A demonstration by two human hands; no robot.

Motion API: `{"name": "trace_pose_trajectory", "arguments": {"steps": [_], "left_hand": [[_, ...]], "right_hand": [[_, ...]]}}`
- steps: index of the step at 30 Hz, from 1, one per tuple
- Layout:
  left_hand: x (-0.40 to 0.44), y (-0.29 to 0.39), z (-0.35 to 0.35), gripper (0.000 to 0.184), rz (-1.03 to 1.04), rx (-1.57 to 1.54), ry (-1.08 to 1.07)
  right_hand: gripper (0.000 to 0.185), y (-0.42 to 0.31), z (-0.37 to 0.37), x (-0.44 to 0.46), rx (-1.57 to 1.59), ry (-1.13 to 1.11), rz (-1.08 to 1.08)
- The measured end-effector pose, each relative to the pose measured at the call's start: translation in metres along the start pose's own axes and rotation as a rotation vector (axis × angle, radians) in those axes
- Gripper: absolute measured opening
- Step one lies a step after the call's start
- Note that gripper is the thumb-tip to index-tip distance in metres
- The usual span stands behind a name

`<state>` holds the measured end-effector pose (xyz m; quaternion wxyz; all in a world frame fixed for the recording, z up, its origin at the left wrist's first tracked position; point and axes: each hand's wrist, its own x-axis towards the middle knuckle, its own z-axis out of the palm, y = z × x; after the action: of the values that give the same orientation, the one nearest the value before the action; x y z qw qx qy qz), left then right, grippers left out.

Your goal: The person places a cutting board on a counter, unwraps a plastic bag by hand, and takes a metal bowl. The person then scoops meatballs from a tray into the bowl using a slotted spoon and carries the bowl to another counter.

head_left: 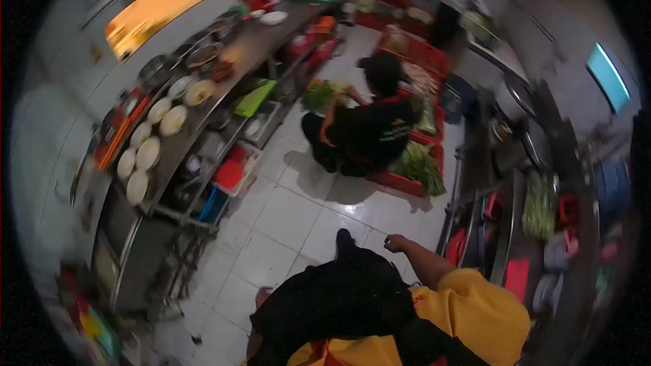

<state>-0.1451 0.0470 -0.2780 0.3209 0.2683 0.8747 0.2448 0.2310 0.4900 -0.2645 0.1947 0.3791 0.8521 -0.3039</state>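
Observation:
My right hand hangs out in front of my yellow sleeve, over the white tiled floor. Its fingers look curled in, and I see nothing held in them. Only a small part of my left hand shows at the left edge of my black apron; its fingers are mostly hidden. One dark shoe pokes out ahead of the apron.
Ahead, a person in black crouches beside red crates of leafy greens. Another person stands farther back. A counter with bowls runs along the left; shelves with bagged vegetables line the right.

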Motion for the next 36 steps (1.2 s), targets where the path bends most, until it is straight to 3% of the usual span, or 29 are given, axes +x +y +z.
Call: {"name": "trace_pose_trajectory", "arguments": {"steps": [2,3,6,8,10,12,13,15,17,18,22,24,26,28,30,34,36], "left_hand": [[0.012,-0.004,-0.001,0.024,0.006,0.058,-0.088],[0.022,-0.003,-0.003,0.023,-0.005,0.066,-0.124],[0.060,0.015,-0.018,0.021,-0.016,0.077,-0.191],[0.088,0.031,-0.027,0.020,-0.012,0.058,-0.205],[0.120,0.048,-0.031,0.020,0.013,0.029,-0.214],[0.152,0.068,-0.031,0.019,0.055,-0.001,-0.230],[0.165,0.080,-0.030,0.018,0.074,-0.023,-0.235],[0.189,0.101,-0.025,0.018,0.122,-0.059,-0.247],[0.208,0.124,-0.017,0.018,0.185,-0.089,-0.262],[0.216,0.136,-0.011,0.017,0.226,-0.108,-0.269],[0.247,0.168,0.006,0.017,0.436,-0.184,-0.347],[0.241,0.196,0.022,0.016,0.479,-0.207,-0.403],[0.211,0.241,0.042,0.014,0.449,-0.223,-0.478],[0.172,0.281,0.074,0.014,0.456,-0.160,-0.515],[0.127,0.307,0.114,0.014,0.474,-0.084,-0.545],[0.037,0.338,0.200,0.014,0.499,0.041,-0.620],[-0.010,0.348,0.237,0.014,0.502,0.101,-0.651]], "right_hand": [[0.032,0.028,0.025,0.007,0.061,-0.118,0.171],[0.028,0.012,0.004,-0.026,0.073,-0.095,0.128],[0.022,0.030,0.044,-0.066,0.240,-0.101,0.317],[0.019,0.062,0.100,-0.079,-0.228,-0.131,-0.030],[0.016,0.057,0.134,-0.120,-0.205,-0.143,0.136],[0.020,0.030,0.151,-0.182,0.442,-0.126,0.594],[0.019,0.073,0.232,-0.185,0.184,-0.178,0.376],[0.018,0.037,0.223,-0.251,0.366,-0.179,0.581],[0.016,-0.010,0.195,-0.311,0.815,-0.064,1.027],[0.016,-0.002,0.205,-0.327,0.836,-0.043,1.046],[0.016,0.030,0.247,-0.391,0.351,0.026,0.868],[0.015,0.015,0.221,-0.419,0.886,0.880,1.359],[0.018,0.047,0.223,-0.443,0.484,1.054,1.459],[0.018,0.067,0.203,-0.480,0.541,1.473,1.464],[0.017,0.085,0.170,-0.534,0.473,1.490,1.652],[0.020,0.131,0.144,-0.678,0.340,1.796,1.603],[0.020,0.173,0.157,-0.757,0.347,1.775,1.671]]}}
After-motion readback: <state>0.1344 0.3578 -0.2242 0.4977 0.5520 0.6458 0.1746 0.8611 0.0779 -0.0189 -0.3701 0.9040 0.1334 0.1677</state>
